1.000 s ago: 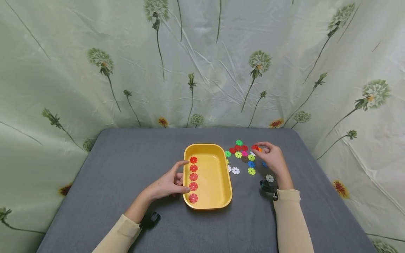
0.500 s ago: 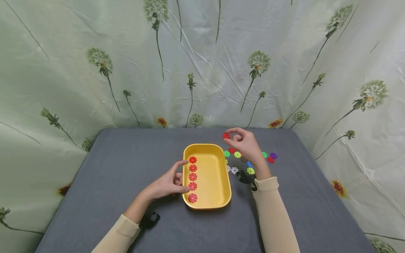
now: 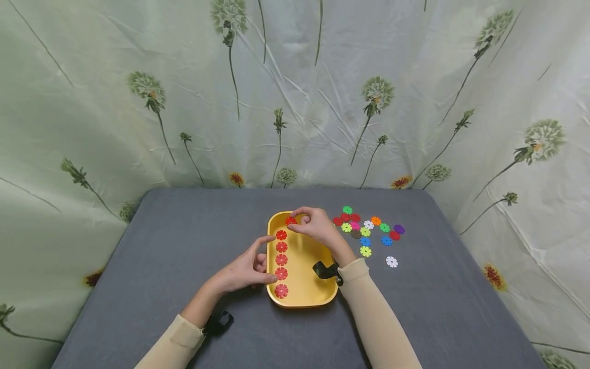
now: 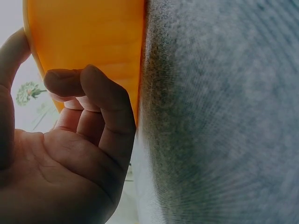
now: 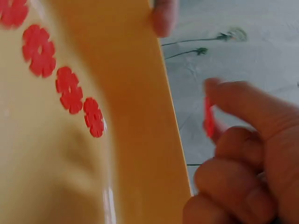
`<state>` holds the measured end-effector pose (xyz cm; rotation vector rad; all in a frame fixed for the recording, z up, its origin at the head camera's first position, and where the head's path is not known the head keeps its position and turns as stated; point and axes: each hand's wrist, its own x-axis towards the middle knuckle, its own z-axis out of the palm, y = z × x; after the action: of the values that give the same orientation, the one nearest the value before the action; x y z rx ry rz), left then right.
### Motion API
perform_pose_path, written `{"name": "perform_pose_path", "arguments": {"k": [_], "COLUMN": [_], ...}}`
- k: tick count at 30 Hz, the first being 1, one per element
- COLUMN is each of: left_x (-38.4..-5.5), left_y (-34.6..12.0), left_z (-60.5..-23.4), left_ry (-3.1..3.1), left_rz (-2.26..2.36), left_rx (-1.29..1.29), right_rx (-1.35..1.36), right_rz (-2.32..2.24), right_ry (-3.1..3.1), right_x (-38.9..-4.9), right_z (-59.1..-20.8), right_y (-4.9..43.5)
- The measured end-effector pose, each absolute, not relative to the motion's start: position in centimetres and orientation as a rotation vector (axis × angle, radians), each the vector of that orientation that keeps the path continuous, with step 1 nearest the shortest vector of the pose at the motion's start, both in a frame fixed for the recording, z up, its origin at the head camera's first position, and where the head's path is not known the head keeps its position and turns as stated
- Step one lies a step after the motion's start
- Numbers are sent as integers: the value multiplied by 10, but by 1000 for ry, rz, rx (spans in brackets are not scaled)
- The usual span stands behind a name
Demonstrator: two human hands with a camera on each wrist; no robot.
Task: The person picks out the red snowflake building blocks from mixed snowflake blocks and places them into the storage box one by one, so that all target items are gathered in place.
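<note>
A yellow tray stands on the grey table, with a column of several red flower-shaped discs along the inside of its left side. My left hand holds the tray's left edge, thumb and index finger at the rim. In the left wrist view the other fingers curl against its outer wall. Over the tray's far left corner, my right hand pinches a single red flower-shaped disc between thumb and index finger. The right wrist view shows this disc edge-on, raised above the rim.
Loose flower discs in several colours lie right of the tray, among them a green disc, a blue disc and a white disc. A flower-printed curtain hangs behind the table.
My right hand has carried the red flower disc left from the loose discs to above the tray's far end. The left hand and the tray have stayed put.
</note>
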<state>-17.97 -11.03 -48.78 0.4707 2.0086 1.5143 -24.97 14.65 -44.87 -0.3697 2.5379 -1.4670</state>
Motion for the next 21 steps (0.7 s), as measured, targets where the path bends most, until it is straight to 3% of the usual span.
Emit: {"name": "perform_pose_path", "arguments": {"k": [21], "left_x": [-177], "left_y": [-111], "left_z": [-488], "left_ry": [1977], "left_rz": [1553], "left_rx": [513], "right_rx": [-553], "right_rz": [-745], "right_ry": [2849], "right_x": [-257], "right_z": [-467], "right_y": [136]}}
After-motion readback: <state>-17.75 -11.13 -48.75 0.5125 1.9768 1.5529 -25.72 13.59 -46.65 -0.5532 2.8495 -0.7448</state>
